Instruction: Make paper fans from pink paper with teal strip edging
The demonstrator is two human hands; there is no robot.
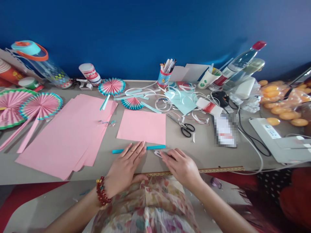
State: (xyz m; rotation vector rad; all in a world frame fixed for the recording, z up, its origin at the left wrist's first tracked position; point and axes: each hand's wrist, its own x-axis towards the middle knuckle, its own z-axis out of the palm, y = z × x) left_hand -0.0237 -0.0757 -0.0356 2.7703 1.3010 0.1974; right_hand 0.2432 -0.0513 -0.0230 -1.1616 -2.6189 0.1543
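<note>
My left hand (128, 161) lies flat with its fingers stretched over a narrow blue paper strip (155, 147), which shows on both sides of the fingers. In my closed right hand (181, 165) is a small craft knife (157, 154). Its thin tip points left, close to the strip's lower edge; whether it touches the paper I cannot tell. Just beyond the strip is a pink paper rectangle (143, 127). A stack of larger pink sheets (63, 132) spreads out to the left.
Black-handled scissors (186, 129) lie right of the pink rectangle. Folded paper fans (41, 105) rest at the left. Paper strips and light-blue paper (183, 102) clutter the back, near a pen cup (164, 77). A phone (225, 131) and a white power strip (274, 139) are at the right.
</note>
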